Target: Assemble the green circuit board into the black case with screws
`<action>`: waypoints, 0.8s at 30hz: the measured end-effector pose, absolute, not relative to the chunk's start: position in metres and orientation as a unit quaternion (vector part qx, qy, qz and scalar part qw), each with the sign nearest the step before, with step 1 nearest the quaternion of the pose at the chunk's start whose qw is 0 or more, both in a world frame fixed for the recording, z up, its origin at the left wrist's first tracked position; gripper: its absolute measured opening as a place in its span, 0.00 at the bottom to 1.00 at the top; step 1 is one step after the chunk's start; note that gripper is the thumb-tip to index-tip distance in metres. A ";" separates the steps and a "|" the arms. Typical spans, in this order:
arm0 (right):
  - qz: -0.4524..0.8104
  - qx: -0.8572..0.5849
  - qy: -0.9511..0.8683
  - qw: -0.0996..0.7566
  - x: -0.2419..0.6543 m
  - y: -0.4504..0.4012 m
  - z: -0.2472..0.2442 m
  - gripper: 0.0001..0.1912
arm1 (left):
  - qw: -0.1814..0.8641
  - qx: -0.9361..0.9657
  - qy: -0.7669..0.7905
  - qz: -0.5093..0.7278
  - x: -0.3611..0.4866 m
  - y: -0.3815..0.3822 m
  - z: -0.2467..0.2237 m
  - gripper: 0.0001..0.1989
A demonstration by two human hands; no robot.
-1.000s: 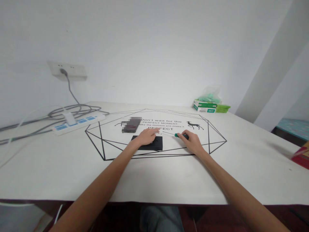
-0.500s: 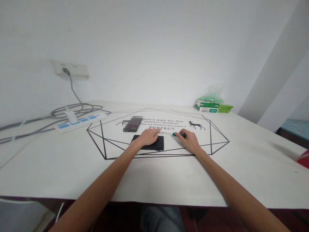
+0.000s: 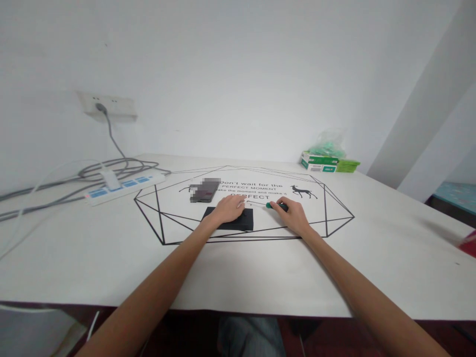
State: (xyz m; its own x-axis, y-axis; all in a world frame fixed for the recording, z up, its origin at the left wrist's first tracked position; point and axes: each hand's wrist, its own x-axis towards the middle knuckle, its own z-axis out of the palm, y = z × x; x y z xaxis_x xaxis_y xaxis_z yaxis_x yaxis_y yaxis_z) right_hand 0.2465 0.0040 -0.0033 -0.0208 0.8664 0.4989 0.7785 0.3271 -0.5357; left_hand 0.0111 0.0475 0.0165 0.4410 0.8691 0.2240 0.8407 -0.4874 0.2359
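Note:
A screwdriver with a green and black handle (image 3: 268, 205) is gripped in my right hand (image 3: 292, 214), its thin shaft pointing left. My left hand (image 3: 229, 209) is over a flat black object (image 3: 238, 222), with its fingers closed near the shaft's tip. Whatever sits between those fingertips is too small to make out. Behind my left hand lies a dark phone (image 3: 208, 191), partly pixelated, flat on the printed tabletop.
At the left, a white power strip (image 3: 128, 187) lies among grey cables (image 3: 107, 169). Green and white boxes (image 3: 319, 161) with a plastic bag (image 3: 329, 145) on top stand near the wall at the back right. A red item (image 3: 469, 243) shows at the right edge.
The hands and the screwdriver hold nearly the same pose. Only a very slight shift of the whole view is visible.

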 end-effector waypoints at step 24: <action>0.045 -0.515 -0.721 0.461 0.234 -0.011 0.008 0.20 | 0.011 0.797 0.556 0.234 0.010 0.042 0.032 0.11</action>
